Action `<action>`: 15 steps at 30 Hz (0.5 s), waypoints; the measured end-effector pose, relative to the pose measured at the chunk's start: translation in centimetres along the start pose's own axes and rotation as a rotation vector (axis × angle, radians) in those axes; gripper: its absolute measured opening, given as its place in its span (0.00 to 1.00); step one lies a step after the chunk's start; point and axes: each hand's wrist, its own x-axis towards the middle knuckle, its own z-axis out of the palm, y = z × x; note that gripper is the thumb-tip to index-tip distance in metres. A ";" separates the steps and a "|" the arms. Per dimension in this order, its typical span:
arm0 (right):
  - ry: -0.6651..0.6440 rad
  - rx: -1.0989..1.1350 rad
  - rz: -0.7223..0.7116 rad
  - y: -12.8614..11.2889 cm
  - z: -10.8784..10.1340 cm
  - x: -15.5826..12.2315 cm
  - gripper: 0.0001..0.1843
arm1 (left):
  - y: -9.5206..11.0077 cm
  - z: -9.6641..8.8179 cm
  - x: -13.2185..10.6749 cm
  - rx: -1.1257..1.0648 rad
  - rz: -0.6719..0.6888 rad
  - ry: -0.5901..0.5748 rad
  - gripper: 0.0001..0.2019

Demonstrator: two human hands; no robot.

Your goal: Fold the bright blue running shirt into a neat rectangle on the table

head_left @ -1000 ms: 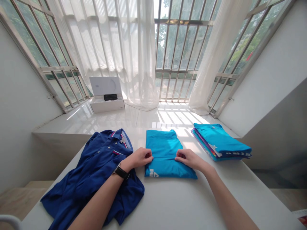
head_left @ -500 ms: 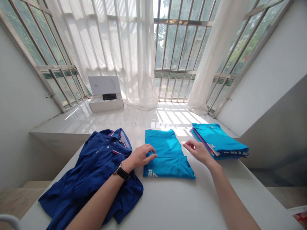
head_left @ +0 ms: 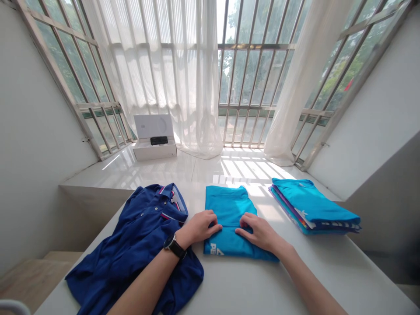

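Observation:
A bright blue folded shirt (head_left: 227,202) with white lettering near its front left corner lies flat on the white table (head_left: 243,284). My left hand (head_left: 200,227) rests at its left edge, fingers bent and thumb apart, with a black-strapped watch on the wrist. On the shirt's right part lies my right hand (head_left: 257,229), fingers curled down on the cloth and thumb stretched toward the middle fold. Neither hand visibly grips the fabric. Left of them a navy polo shirt (head_left: 131,249) is spread loosely, its collar at the far end, partly beneath my left forearm.
At the right a stack of folded clothes (head_left: 316,203) sits near the table edge, bright blue on top. An open white box (head_left: 155,152) holding a black item stands on the sill at the back left. White curtains (head_left: 200,87) hang before barred windows.
My right hand has moved left and down onto the blue shirt, its fingers loosening from a pinch. My left hand stays at the shirt's left edge. The camera view has shifted slightly.

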 end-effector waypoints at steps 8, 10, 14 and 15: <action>-0.007 -0.019 0.003 0.4 0.5 0.1 0.21 | 0.2 -0.2 0.0 0.109 -0.006 -0.007 0.15; -0.013 -0.019 0.006 0.4 0.5 0.2 0.20 | 0.3 -0.2 0.0 0.087 0.005 0.009 0.13; -0.019 -0.020 0.020 0.5 0.5 0.2 0.19 | 0.5 -0.3 0.1 0.036 0.005 0.034 0.10; -0.021 -0.018 0.023 0.5 0.4 0.2 0.19 | 0.5 -0.3 0.1 0.026 0.001 0.034 0.10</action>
